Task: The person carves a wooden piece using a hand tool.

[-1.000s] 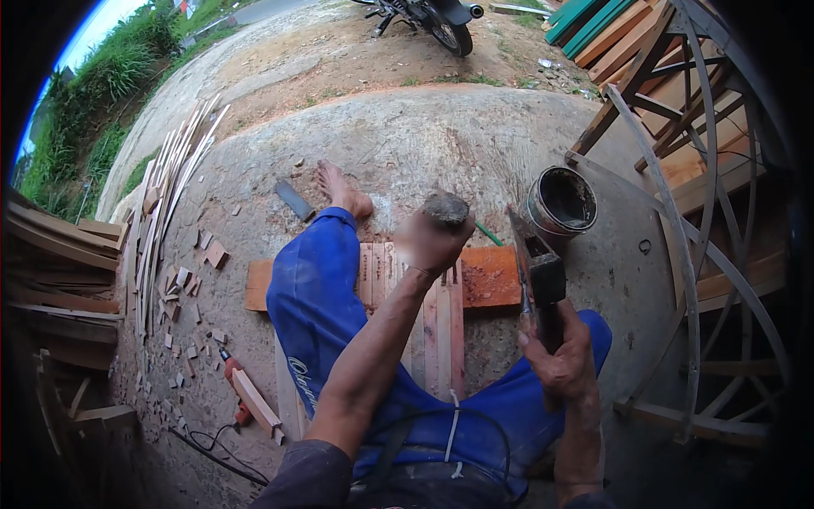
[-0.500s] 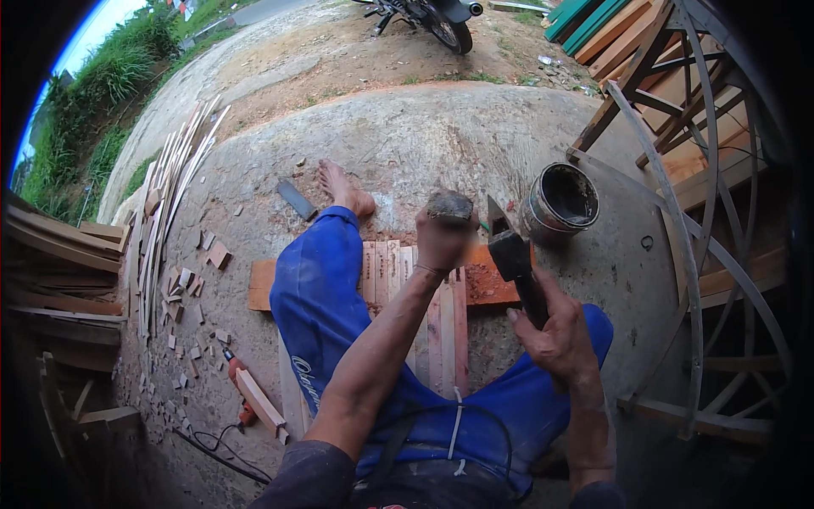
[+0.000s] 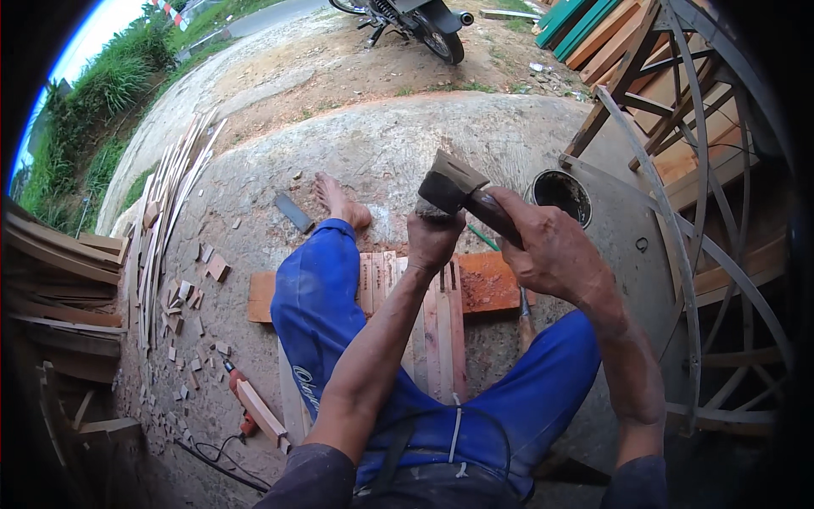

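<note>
My left hand (image 3: 436, 242) is closed around an upright thing with a rough, grey-brown blunt top (image 3: 437, 210); its lower part is hidden in my fist. In my right hand (image 3: 547, 246), a hatchet (image 3: 454, 178) with a dark head and short handle lies over that top, seemingly touching it. Below my hands, several pale wooden strips (image 3: 437, 331) lie side by side across an orange-brown board (image 3: 496, 284). Narrow slots show in some strips. A green stick (image 3: 483, 238) lies by the board, and a wooden-handled tool (image 3: 526, 327) rests beside my right knee.
A dark-mouthed bucket (image 3: 561, 195) stands beyond my right hand. At left lie a red corded drill (image 3: 240, 386), wood offcuts (image 3: 218, 268) and thin strips (image 3: 174, 204). A grey flat block (image 3: 294, 212) sits by my foot. Curved frames (image 3: 691, 212) stand at right, a motorcycle (image 3: 415, 25) ahead.
My right hand has swung the hatchet up and left, from beside my left fist to over the top of the held thing. My left hand keeps its grip, slightly lower.
</note>
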Demonstrator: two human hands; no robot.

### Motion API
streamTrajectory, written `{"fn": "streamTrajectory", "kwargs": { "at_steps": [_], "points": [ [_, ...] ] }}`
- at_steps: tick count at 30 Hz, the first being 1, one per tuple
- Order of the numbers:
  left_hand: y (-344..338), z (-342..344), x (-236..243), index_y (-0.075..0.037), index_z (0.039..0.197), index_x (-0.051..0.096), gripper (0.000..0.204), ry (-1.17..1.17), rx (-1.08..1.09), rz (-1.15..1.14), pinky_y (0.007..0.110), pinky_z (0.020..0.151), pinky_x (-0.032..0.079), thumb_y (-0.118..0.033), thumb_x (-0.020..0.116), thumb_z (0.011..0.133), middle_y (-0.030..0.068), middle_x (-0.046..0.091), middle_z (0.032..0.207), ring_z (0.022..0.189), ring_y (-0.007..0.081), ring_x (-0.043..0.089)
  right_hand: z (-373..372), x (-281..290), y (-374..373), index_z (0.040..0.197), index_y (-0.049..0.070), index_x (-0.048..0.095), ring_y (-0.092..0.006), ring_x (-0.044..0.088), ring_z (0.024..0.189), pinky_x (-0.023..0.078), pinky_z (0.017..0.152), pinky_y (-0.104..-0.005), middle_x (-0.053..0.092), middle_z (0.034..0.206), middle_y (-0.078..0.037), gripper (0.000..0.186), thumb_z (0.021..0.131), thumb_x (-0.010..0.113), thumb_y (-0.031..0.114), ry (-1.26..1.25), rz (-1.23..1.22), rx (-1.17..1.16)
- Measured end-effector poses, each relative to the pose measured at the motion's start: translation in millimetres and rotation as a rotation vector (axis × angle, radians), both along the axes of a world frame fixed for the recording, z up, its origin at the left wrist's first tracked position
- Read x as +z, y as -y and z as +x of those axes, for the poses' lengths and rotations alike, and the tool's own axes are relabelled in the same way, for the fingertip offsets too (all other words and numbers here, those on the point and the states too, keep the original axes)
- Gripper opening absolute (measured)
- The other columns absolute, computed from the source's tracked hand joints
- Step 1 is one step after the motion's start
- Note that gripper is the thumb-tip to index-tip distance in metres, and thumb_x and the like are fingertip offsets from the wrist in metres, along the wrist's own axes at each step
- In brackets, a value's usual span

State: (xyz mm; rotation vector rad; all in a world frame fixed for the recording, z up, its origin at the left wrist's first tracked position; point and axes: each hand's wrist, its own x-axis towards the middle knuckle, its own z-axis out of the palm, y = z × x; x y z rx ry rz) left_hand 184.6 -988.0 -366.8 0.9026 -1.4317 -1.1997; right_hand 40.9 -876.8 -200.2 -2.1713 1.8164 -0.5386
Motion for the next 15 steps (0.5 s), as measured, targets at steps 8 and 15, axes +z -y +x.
{"fn": "streamTrajectory", "kwargs": {
  "at_steps": [8, 15],
  "points": [
    [9, -11, -6, -0.001, 0.08, 0.067, 0.012, 0.019, -0.042, 0.073, 0.032, 0.063, 0.049, -0.012, 0.071, 0.081, 0.0062, 0.066, 0.074, 0.068, 0.0133, 0.061, 15, 8, 20, 0.127, 0.003, 0.043, -0.0438, 0.067, 0.09, 0.053, 0.076, -0.0502, 0.066, 0.092, -0.029, 0.042, 0.086, 0.055, 0.005, -0.1, 0.088, -0.147],
    [-72, 42, -10, -0.005, 0.084, 0.06, 0.015, 0.026, -0.004, -0.185, 0.028, 0.056, 0.049, -0.014, 0.071, 0.088, 0.0025, 0.061, 0.072, 0.061, 0.011, 0.058, 0, -37, -34, 0.13, 0.002, 0.048, -0.0413, 0.069, 0.089, 0.055, 0.076, -0.0457, 0.068, 0.097, -0.026, 0.047, 0.086, 0.062, 0.01, 0.223, 0.127, -0.117]
  ]
}}
